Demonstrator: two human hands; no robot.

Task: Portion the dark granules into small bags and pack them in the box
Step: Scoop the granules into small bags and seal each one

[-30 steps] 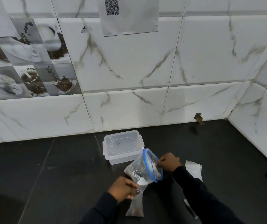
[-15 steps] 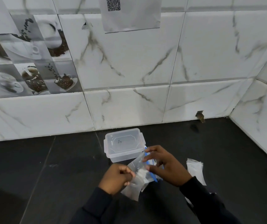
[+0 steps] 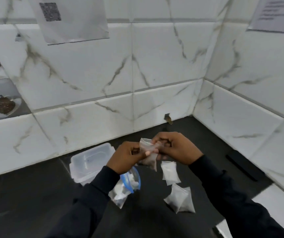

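Observation:
Above the black counter, my left hand [image 3: 126, 157] and my right hand [image 3: 173, 147] both pinch the top of a small clear bag [image 3: 149, 156]. Dark granules sit in its lower part. A clear plastic box [image 3: 88, 162] with its lid on stands on the counter to the left, partly hidden by my left arm. Under my left wrist lies a larger clear bag with a blue zip edge [image 3: 128, 186]. Small bags [image 3: 169, 171] lie flat on the counter to the right, with more small bags [image 3: 180, 200] nearer to me.
White marble-look tiled walls close the counter [image 3: 34, 194] at the back and right, forming a corner. A dark flat strip [image 3: 245, 167] lies by the right wall. Paper sheets [image 3: 72, 18] hang on the walls.
Both hands have lifted the small bag away from the blue-zip bag, which now lies on the counter. The camera has swung right, showing the corner and more small bags.

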